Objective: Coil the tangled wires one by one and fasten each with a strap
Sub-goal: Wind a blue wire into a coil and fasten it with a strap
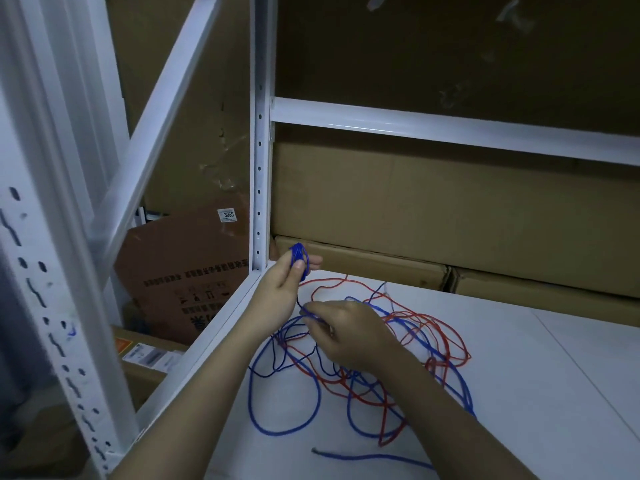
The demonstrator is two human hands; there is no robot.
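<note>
Up at the far left corner of the white shelf (519, 358), the left hand (277, 289) is raised with a small blue coil (298, 255) looped around its fingers (313, 262), thumb pressed against the loops. Just below, the right hand (349, 332) pinches a dark blue wire (304, 311) at its fingertips, the strand running up to the coil. Under and beyond that hand, the tangle of red and blue wires (398, 375) sprawls across the shelf.

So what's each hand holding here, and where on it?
Left hand grips a small coil of dark blue wire, looped around its fingers. Right hand pinches the same wire's loose run just below the coil.
</note>
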